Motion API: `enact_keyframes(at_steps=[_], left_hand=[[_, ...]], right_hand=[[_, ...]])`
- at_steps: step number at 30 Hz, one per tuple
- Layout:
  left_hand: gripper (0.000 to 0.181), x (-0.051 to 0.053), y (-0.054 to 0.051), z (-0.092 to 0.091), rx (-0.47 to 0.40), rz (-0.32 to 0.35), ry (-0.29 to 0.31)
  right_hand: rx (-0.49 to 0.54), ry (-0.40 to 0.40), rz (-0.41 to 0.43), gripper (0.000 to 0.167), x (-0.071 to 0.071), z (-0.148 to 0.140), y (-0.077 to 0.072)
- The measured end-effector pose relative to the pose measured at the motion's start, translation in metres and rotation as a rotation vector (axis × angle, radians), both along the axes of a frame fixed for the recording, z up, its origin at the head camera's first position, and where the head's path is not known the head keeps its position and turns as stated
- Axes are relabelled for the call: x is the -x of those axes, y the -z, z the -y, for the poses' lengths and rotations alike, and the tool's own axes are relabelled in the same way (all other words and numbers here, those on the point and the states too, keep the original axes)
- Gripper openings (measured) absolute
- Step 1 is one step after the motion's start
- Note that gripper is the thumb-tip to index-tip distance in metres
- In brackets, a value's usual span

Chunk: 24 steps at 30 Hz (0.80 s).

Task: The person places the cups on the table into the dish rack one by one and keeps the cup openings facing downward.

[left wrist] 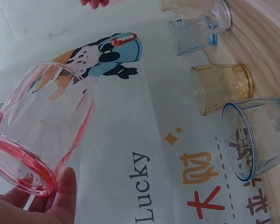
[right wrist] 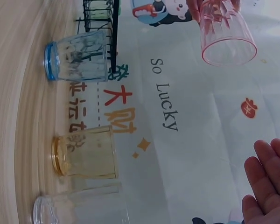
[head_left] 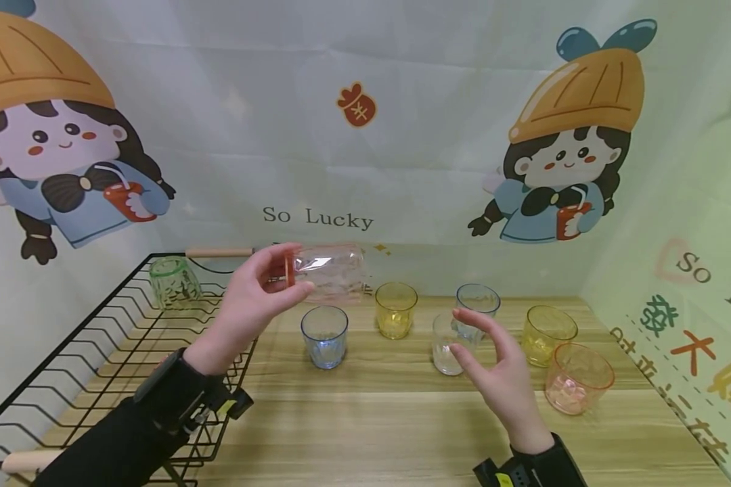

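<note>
My left hand (head_left: 258, 284) grips a pink glass (head_left: 331, 270) by its base end, tipped on its side above the table, with its mouth pointing right. In the left wrist view, the fingers (left wrist: 65, 191) lie around the pink base. Directly below it stands a blue glass (head_left: 325, 338), with a yellow glass (head_left: 396, 311) to the right. My right hand (head_left: 502, 372) hovers with thumb and fingers apart, holding nothing. From the head it overlaps the area beside a clear glass (head_left: 446, 352) and a second blue glass (head_left: 478, 301); the right wrist view shows its fingers (right wrist: 266, 177) extended.
On the left, a black wire rack (head_left: 106, 338) with wooden handles holds a green glass (head_left: 174, 284) in its far corner. Another yellow glass (head_left: 548, 335) and another pink glass (head_left: 579, 379) stand at the table's right. A printed cloth (head_left: 426, 169) hangs behind the wooden table (head_left: 365, 433).
</note>
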State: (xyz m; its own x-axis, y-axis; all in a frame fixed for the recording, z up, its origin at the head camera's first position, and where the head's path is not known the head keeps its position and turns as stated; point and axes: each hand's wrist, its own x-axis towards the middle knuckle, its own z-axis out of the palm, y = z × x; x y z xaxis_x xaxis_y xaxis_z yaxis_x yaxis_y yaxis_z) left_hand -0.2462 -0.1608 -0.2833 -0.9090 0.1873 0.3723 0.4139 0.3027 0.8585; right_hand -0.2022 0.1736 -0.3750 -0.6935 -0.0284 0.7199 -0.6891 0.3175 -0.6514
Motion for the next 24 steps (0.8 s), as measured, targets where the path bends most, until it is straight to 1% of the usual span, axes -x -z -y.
enact_keyframes(at_steps=[7,15,24], left_hand=[[0.067,0.005,0.000,0.006,0.026,0.017,-0.029],[0.070,0.010,-0.005,0.011,0.059,0.028,-0.071],[0.068,0.018,-0.006,0.020,0.043,0.042,-0.094]], right_hand=[[-0.018,0.031,-0.010,0.049,0.002,-0.005,0.004],[-0.038,0.064,0.024,0.048,0.004,-0.012,0.007],[-0.066,0.069,0.007,0.050,0.007,-0.016,0.010]])
